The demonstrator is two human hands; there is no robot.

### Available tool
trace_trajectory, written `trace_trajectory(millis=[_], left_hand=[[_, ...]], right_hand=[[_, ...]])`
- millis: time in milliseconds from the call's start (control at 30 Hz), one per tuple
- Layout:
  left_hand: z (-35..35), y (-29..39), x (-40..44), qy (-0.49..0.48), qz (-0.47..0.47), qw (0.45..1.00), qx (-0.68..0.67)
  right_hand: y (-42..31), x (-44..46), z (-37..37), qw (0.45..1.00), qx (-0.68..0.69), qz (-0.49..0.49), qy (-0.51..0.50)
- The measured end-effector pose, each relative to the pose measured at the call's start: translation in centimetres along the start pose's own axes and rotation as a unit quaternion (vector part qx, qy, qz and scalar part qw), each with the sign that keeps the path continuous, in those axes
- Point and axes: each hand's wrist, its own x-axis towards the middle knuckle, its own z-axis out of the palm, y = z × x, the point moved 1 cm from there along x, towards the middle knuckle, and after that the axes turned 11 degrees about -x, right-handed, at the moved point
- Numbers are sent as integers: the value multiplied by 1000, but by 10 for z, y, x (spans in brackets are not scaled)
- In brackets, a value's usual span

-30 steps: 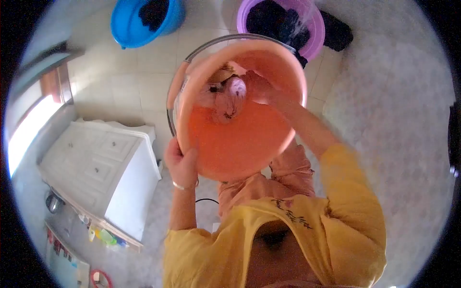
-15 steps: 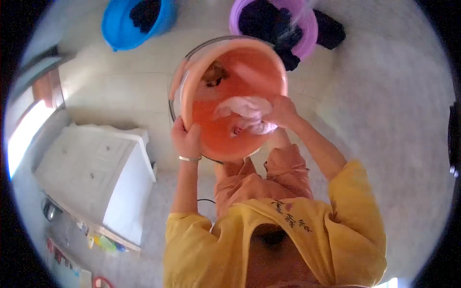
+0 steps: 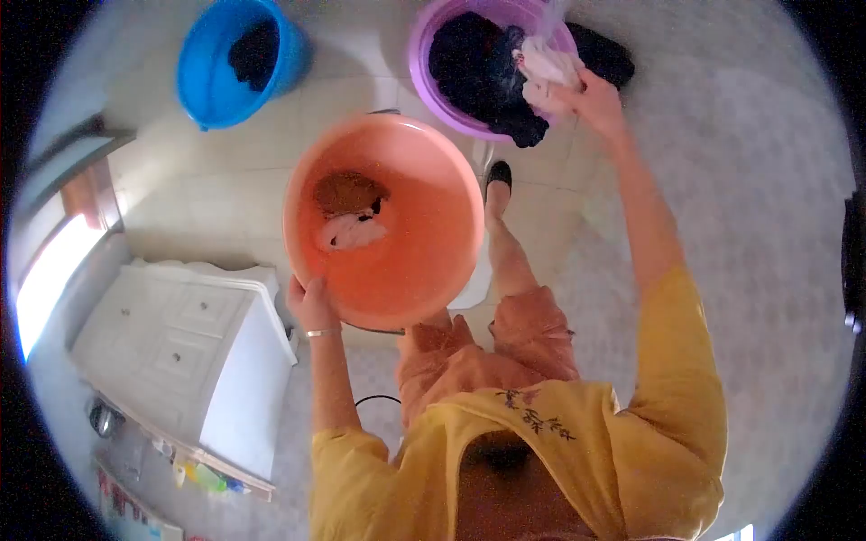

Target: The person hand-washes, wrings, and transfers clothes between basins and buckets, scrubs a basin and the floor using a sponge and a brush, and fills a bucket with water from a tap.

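Note:
My left hand [image 3: 314, 307] is closed on the near left rim of an orange bucket [image 3: 424, 216]. Inside the bucket lie a brown patch or item [image 3: 345, 192] I cannot make out and a pale pink cloth [image 3: 354, 233] with dark spots. My right hand [image 3: 599, 101], arm stretched forward, grips a pale pinkish cloth [image 3: 550, 70] over the right side of a purple basin [image 3: 420, 65]. Dark wet-looking clothes [image 3: 462, 63] fill the basin, some hanging over its near rim. A whitish streak like running water [image 3: 552, 16] reaches down beside the pale cloth.
A blue tub [image 3: 200, 77] with a dark cloth [image 3: 255, 56] in it stands at the far left. Behind the purple basin lies another dark item [image 3: 600, 56]. To the left is a white cabinet [image 3: 162, 334]. My foot in a dark shoe [image 3: 498, 174] is on the tiled floor.
My right hand has lifted a pale cloth out of the bucket and carried it forward to the purple basin. The bucket has shifted slightly left and nearer, my left hand still on its rim.

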Motion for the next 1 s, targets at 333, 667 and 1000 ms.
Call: trace_trajectory(millis=[333, 667, 1000], left_hand=[[0, 5, 1, -7, 10, 999, -44], [36, 37, -29, -17, 24, 999, -15], [47, 84, -93, -82, -31, 996, -30]], right_hand=[[-22, 77, 17, 973, -161, -66, 152], [-163, -92, 98, 867, 351, -254, -244], [-220, -131, 172, 926, -157, -294, -177]])
